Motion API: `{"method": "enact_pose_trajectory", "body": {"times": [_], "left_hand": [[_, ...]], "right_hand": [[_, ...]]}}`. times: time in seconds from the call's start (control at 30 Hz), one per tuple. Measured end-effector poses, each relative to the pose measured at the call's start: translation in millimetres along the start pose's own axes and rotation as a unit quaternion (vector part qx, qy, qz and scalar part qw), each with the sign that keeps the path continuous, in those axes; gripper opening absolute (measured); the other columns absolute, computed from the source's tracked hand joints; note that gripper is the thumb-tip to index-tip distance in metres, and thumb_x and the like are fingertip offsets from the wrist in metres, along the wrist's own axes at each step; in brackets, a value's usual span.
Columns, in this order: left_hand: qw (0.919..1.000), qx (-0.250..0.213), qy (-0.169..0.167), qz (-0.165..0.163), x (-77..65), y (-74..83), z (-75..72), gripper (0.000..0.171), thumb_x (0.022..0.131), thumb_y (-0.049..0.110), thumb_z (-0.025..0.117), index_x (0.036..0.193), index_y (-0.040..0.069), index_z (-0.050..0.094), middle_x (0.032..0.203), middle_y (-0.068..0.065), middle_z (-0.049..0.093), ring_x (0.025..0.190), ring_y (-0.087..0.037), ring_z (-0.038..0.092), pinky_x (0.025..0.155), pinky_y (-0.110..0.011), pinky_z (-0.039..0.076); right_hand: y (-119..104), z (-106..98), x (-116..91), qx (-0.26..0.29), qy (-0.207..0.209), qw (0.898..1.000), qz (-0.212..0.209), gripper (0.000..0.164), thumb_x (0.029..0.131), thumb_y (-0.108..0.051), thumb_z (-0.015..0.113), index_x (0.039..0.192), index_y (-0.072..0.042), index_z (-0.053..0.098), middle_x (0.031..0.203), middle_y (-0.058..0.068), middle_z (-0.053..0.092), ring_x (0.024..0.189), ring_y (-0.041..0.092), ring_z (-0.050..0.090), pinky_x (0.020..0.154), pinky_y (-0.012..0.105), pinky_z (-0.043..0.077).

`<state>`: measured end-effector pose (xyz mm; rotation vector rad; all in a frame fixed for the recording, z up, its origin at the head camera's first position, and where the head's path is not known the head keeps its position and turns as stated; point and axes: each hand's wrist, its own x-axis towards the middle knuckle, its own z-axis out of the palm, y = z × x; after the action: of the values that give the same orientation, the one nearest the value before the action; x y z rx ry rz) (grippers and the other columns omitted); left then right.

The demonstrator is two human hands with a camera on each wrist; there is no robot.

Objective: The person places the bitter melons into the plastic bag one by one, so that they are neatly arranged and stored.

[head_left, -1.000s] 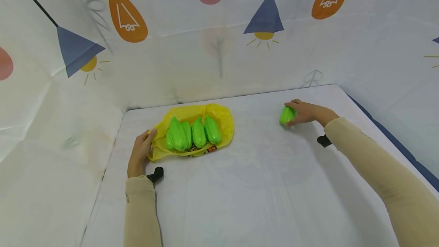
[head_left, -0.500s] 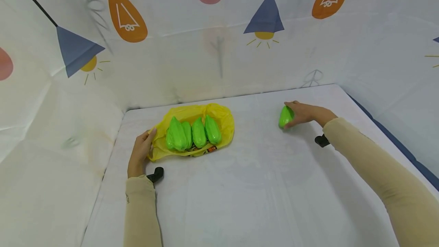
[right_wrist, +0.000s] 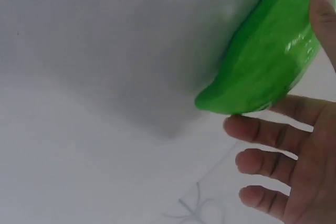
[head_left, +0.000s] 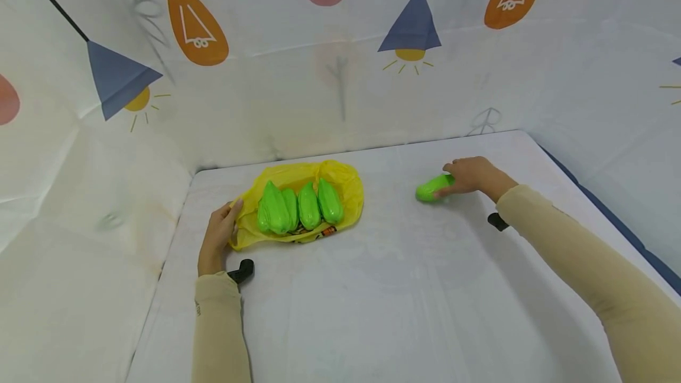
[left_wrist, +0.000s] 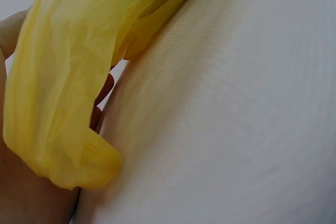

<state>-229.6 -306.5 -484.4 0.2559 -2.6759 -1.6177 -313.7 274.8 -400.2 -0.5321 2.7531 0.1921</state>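
At the table's far left lies a yellow plastic bag point(head_left: 351, 194), its mouth spread wide. Several shiny green mangoes point(head_left: 310, 205) sit side by side in it. My left hand point(head_left: 217, 234) pinches the bag's left edge between thumb and fingers; in the left wrist view the yellow plastic point(left_wrist: 63, 87) hides most of that hand. Off to the right, my right hand point(head_left: 473, 175) holds another green mango point(head_left: 432, 189) by one end. The right wrist view shows the thumb on one side of this mango point(right_wrist: 268, 51) and the index and middle fingers against the other, its pointed tip sticking out.
A white cloth covers the table point(head_left: 372, 288). Behind it hangs a white sheet point(head_left: 298, 99) printed with lamps and bulbs, which also closes off the left side. The table's right edge runs beside my right sleeve point(head_left: 580, 265).
The right-hand mango has tilted from upright to nearly lying, its free end swinging left. My right hand has shifted slightly. The left hand, bag and mangoes in it stay put.
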Motion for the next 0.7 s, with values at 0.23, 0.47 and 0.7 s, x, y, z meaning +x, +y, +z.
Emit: {"method": "enact_pose_trajectory", "body": {"times": [0.23,0.47,0.7], "left_hand": [[0.9999,0.014,-0.009,-0.005,-1.6,4.1,-0.2,0.070,0.098,0.062,0.040,0.131,0.003,0.057,0.102,-0.005,0.052,0.095,-0.016,0.044,0.081,-0.028,0.037],[0.9997,0.007,-0.015,-0.019,-1.6,7.9,-0.5,0.068,0.099,0.059,0.040,0.133,0.003,0.055,0.115,-0.012,0.051,0.100,-0.018,0.042,0.086,-0.029,0.035],[0.9995,0.000,-0.018,-0.025,-7.9,19.2,-0.8,0.059,0.103,0.048,0.042,0.131,-0.002,0.056,0.115,-0.015,0.051,0.099,-0.020,0.042,0.085,-0.030,0.035]], "right_hand": [[-12.8,-4.0,-2.5,0.017,0.035,0.999,-0.030,0.065,0.084,-0.071,0.058,0.092,-0.008,0.067,0.083,0.003,0.065,0.073,0.020,0.059,0.063,0.038,0.048],[-34.9,-4.8,-7.2,0.041,0.052,0.995,-0.075,0.048,0.090,-0.057,0.062,0.075,-0.012,0.058,0.069,-0.001,0.056,0.063,0.015,0.051,0.056,0.029,0.040],[-57.3,-0.7,-3.9,0.058,0.082,0.991,-0.088,0.038,0.096,-0.043,0.061,0.074,-0.013,0.051,0.063,-0.002,0.048,0.059,0.014,0.044,0.055,0.027,0.033]]}}
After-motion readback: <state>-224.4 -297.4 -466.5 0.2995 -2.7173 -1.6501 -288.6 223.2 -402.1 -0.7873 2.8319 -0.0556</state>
